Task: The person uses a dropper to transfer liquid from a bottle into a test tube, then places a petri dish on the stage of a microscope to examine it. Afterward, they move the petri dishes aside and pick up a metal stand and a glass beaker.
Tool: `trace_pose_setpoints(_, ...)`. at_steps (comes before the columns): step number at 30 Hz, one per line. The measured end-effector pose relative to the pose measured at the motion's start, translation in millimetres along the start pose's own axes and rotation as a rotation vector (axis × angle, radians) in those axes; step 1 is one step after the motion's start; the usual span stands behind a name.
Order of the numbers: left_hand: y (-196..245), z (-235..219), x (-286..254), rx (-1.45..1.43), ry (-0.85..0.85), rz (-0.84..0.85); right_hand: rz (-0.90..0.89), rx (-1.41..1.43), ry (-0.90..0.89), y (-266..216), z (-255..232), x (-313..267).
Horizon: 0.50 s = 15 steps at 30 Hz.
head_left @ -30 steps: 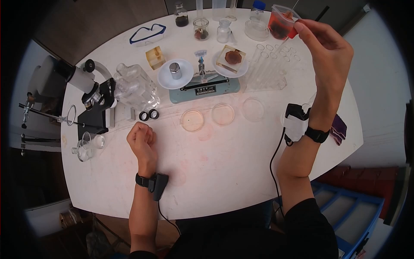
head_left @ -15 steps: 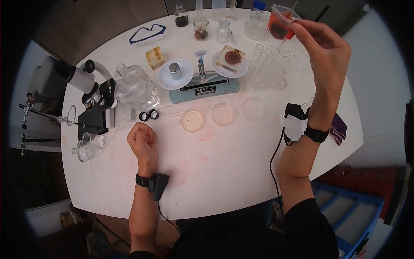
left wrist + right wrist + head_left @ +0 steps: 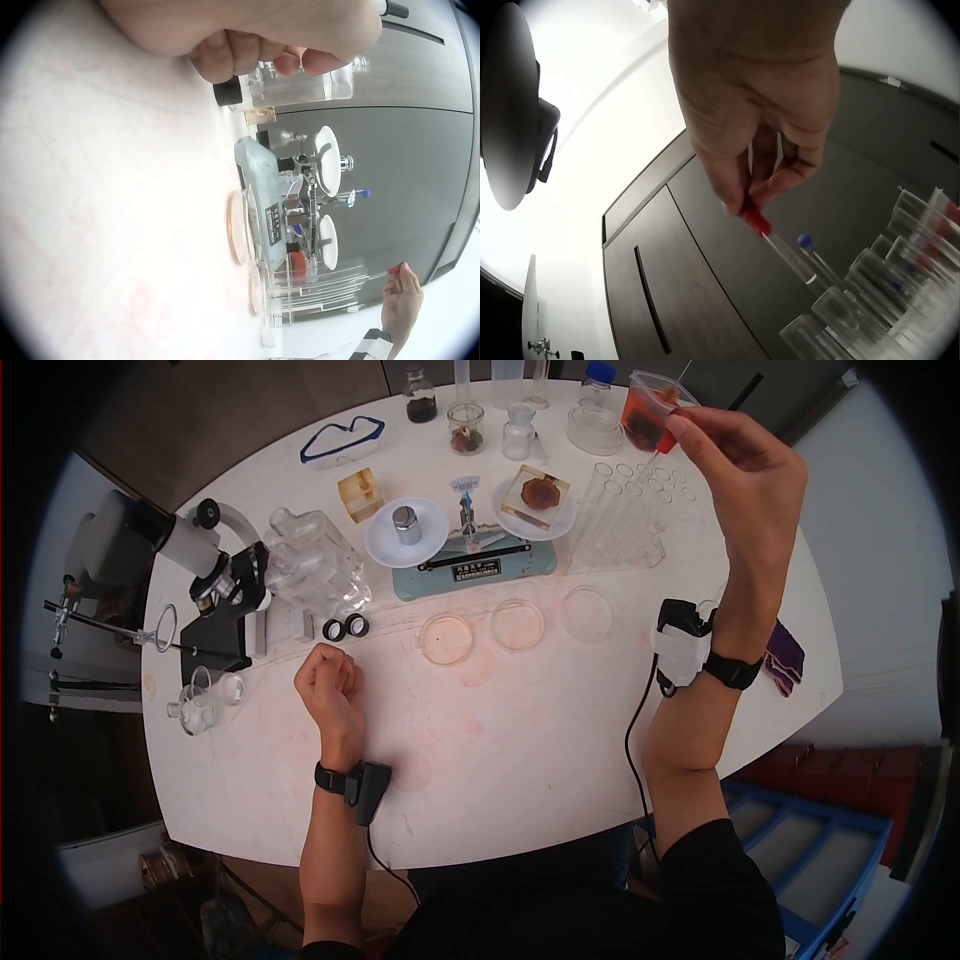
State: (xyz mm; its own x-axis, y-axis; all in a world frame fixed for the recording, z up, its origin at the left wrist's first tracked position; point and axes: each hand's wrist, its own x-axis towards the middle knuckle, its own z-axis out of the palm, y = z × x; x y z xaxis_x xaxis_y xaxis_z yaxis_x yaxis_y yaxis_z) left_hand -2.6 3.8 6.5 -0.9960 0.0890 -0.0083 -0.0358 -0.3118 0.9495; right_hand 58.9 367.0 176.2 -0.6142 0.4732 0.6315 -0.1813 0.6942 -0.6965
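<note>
My right hand (image 3: 755, 480) pinches the red bulb (image 3: 756, 218) of a clear dropper (image 3: 789, 258) between thumb and fingertips. The dropper slants down, its tip above or beside the mouths of the upright glass test tubes (image 3: 840, 307); whether it is inside one I cannot tell. Behind that hand stands a clear cup of red liquid (image 3: 648, 422). My left hand (image 3: 332, 690) rests on the table with curled fingers and holds nothing, just below two small black rings (image 3: 345, 627).
A balance (image 3: 474, 568) bears a metal weight (image 3: 406, 524) and a clear block (image 3: 536, 496). Nearer lie three petri dishes (image 3: 517, 625). Left are large clear bottles (image 3: 318, 565) and a microscope (image 3: 225, 580). Goggles (image 3: 343, 440) and jars (image 3: 466, 428) stand farther back.
My right hand has shifted slightly left and down with the dropper, towards the test tubes. My left hand has stayed in place.
</note>
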Motion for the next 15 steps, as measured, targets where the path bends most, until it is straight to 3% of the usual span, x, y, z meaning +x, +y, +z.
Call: trace_pose_setpoints(15, -1.5, -2.4, 1.0, -0.009, -0.016, -0.006, 0.007, 0.041, -0.030, 3.5, 1.0, 2.1)
